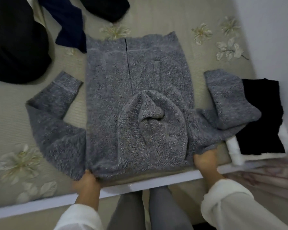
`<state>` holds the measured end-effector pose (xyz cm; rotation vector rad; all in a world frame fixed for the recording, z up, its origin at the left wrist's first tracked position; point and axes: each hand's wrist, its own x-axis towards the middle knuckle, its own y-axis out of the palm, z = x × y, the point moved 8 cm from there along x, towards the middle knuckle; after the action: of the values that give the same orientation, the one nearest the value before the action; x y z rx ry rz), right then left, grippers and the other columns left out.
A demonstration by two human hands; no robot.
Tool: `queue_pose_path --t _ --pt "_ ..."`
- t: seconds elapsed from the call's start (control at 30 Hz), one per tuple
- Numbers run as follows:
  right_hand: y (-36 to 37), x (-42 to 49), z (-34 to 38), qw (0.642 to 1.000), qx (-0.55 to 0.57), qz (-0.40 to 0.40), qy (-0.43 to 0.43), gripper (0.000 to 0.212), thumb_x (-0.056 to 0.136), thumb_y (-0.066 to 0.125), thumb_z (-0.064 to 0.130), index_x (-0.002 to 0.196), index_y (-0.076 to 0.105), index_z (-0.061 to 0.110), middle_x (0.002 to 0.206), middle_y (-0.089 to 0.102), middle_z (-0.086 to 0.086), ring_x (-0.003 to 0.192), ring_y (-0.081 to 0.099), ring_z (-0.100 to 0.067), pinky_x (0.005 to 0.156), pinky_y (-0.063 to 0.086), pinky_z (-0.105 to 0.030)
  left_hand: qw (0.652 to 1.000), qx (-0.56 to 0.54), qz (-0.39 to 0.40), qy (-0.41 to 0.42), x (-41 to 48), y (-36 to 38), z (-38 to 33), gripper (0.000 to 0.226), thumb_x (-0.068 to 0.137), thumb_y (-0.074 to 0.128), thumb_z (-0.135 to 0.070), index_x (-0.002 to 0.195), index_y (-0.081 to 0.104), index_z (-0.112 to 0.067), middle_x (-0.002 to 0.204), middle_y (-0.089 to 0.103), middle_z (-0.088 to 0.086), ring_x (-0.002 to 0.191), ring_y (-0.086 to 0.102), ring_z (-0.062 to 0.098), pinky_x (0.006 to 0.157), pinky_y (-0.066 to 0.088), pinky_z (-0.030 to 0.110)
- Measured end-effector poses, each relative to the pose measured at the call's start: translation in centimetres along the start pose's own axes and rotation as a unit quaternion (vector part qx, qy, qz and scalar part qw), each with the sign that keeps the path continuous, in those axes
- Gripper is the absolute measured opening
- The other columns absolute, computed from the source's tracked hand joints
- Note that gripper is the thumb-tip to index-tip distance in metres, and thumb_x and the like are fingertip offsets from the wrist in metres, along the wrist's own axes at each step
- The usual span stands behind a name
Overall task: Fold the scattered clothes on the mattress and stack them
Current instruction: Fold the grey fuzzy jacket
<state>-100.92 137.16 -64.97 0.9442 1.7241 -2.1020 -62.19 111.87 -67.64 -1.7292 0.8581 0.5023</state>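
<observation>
A grey knitted hooded sweater lies spread flat on the beige flowered mattress, hood toward me and both sleeves bent outward. My left hand grips its near left shoulder at the mattress edge. My right hand grips the near right shoulder, fingers tucked under the knit. The right sleeve partly overlaps a folded stack at the right, a black garment on a white one.
A large black garment, a navy garment and another black piece lie unfolded at the far left and top. A white wall bounds the right side. The white mattress border runs along the near edge above my grey-trousered legs.
</observation>
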Motion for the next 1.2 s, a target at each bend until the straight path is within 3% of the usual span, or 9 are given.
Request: queue_pose_path --t 0.1,0.2,0.37,0.6,0.77,0.83,0.93,1.07,1.2 --pt "-1.5 -2.2 0.8 0.993 -0.079 -0.085 -0.031 0.071 0.079 0.070 0.012 0.131 0.028 -0.009 0.128 0.041 -0.025 0.119 0.044 -0.042 0.091 0.040 -0.044 0.994 0.058 -0.058 0.076 -1.3 -0.7 -3.2 0.068 0.087 0.063 -0.015 0.145 0.029 -0.012 0.147 0.034 0.015 0.130 0.041 0.035 0.107 0.037 0.043" --pt "-2.6 -3.0 6.4 0.970 -0.125 -0.144 -0.151 0.060 0.079 0.069 0.018 0.127 0.037 0.000 0.126 0.041 -0.021 0.119 0.040 -0.038 0.094 0.036 -0.048 0.971 0.115 -0.079 0.195 -3.6 0.4 -8.3 0.078 0.081 0.064 -0.009 0.146 0.021 -0.015 0.150 0.022 0.018 0.135 0.029 0.038 0.110 0.027 0.048" --pt "-3.1 -1.4 17.4 0.955 -0.054 -0.117 -0.268 0.050 0.083 0.068 0.023 0.123 0.045 0.004 0.123 0.042 -0.016 0.115 0.043 -0.035 0.093 0.037 -0.045 0.867 0.180 0.048 0.462 -9.0 9.6 -18.5 0.060 0.079 0.063 -0.005 0.134 0.041 -0.008 0.139 0.031 0.024 0.128 0.031 0.042 0.106 0.029 0.049" --pt "-3.4 4.8 30.7 0.909 -0.100 -0.102 -0.392 0.039 0.091 0.057 0.023 0.123 0.044 0.004 0.123 0.039 -0.014 0.115 0.042 -0.031 0.098 0.037 -0.042 0.727 0.281 0.097 0.619 -13.0 21.9 -27.6 0.042 0.091 0.055 -0.018 0.130 0.044 -0.011 0.138 0.034 0.020 0.128 0.027 0.034 0.106 0.022 0.049" --pt "-3.7 11.7 38.1 0.919 -0.041 -0.080 -0.383 0.035 0.097 0.047 0.024 0.124 0.047 0.002 0.116 0.056 -0.020 0.107 0.055 -0.034 0.088 0.041 -0.039 0.808 0.226 0.035 0.544 -8.4 26.2 -34.7 0.045 0.097 0.047 -0.030 0.135 0.042 -0.006 0.139 0.038 0.027 0.131 0.031 0.040 0.109 0.024 0.047" --pt "-3.9 14.2 40.7 0.932 0.042 -0.059 -0.354 0.038 0.098 0.047 0.024 0.128 0.046 0.001 0.092 0.066 -0.018 0.081 0.067 -0.019 0.072 0.046 -0.032 0.848 0.187 0.032 0.496 -5.7 27.3 -36.9 0.048 0.096 0.050 -0.031 0.135 0.044 -0.003 0.135 0.045 0.029 0.128 0.038 0.041 0.109 0.030 0.045" --pt "-2.8 16.8 43.3 0.945 0.158 0.016 -0.287 0.045 0.099 0.045 0.021 0.136 0.033 -0.001 0.059 0.063 -0.010 0.031 0.053 -0.007 0.032 0.038 -0.018 0.883 0.142 0.081 0.440 -3.7 28.9 -38.1 0.048 0.092 0.059 -0.035 0.127 0.055 -0.003 0.128 0.057 0.021 0.120 0.051 0.036 0.098 0.040 0.035" --pt "-1.8 17.2 44.9 0.950 0.173 0.046 -0.256 0.014 0.098 0.044 0.012 0.088 0.046 0.002 0.054 0.057 -0.010 0.025 0.050 -0.009 0.026 0.031 -0.013 0.885 0.105 0.186 0.414 -5.5 30.1 -38.4 0.030 0.088 0.067 -0.029 0.109 0.065 -0.008 0.100 0.060 0.008 0.086 0.060 0.023 0.078 0.042 0.028" --pt "-5.4 17.3 45.4 0.916 0.270 -0.019 -0.295 0.022 0.093 0.043 0.019 0.112 0.044 0.010 0.054 0.059 -0.008 0.032 0.057 -0.017 0.029 0.034 -0.017 0.812 0.081 0.180 0.549 -7.2 27.3 -42.5 0.019 0.084 0.066 -0.044 0.075 0.063 -0.028 0.077 0.063 -0.006 0.066 0.056 0.010 0.070 0.047 0.031"
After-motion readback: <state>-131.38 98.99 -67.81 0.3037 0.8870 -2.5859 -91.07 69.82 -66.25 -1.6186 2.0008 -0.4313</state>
